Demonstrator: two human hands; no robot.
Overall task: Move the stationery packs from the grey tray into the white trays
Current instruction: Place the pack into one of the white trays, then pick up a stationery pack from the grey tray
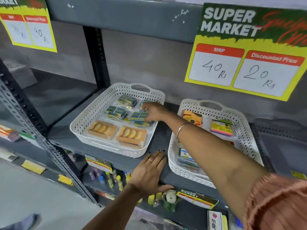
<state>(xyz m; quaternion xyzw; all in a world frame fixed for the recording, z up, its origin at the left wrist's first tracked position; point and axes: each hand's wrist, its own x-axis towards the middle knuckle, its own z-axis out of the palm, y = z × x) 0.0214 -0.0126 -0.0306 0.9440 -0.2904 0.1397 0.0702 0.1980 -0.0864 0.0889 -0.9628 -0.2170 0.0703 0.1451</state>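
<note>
Two white lattice trays stand side by side on a grey metal shelf. The left white tray [79, 123] holds several blue and yellow packs [116, 112] at the back and two orange packs [132, 135] at the front. My right hand [153, 112] reaches across into this tray, its fingers curled onto a blue and yellow pack [140, 116] at the right side. The right white tray [249, 130] holds a sticky-note pack [221, 127], an orange pack [192, 117] and a clear pack [186, 156], partly hidden by my forearm. My left hand [149, 171] lies flat on the shelf edge, holding nothing.
A dark grey tray [279, 130] sits at the far right of the shelf, cut off by the frame. A yellow price sign [245, 63] hangs above the right tray. The shelf below holds small bottles [113, 178] and a tape roll [170, 197]. A slotted upright [98, 55] stands behind.
</note>
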